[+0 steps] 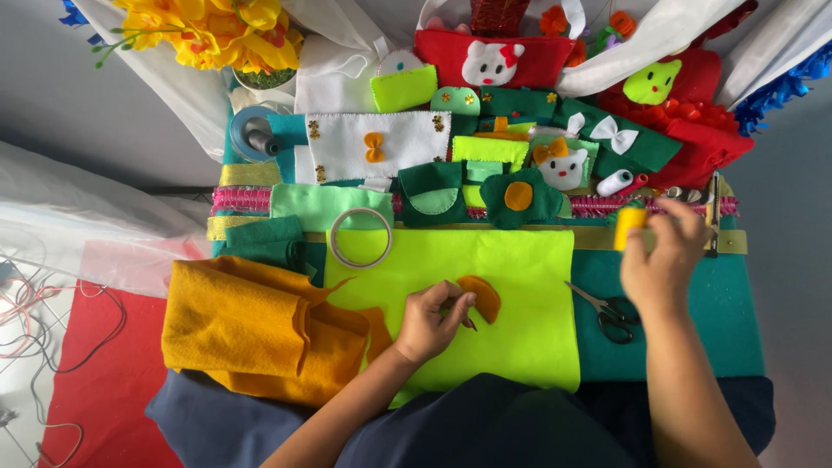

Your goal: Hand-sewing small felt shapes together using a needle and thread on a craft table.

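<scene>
My left hand (433,319) rests on a lime-green felt sheet (511,269) and pinches a small orange half-round felt piece (483,296) against it. A little to the right and farther back, my right hand (663,256) is raised over the teal felt and grips a yellow thread spool (630,224) between its fingers. The spool sits above a gold ribbon strip running across the work surface.
Black-handled scissors (611,312) lie on teal felt (728,321) right of the green sheet. A tape ring (360,237) sits at its top left. Folded mustard felt (243,325) lies left. Finished felt pouches, a white spool (614,183) and yellow flowers (212,30) crowd the back.
</scene>
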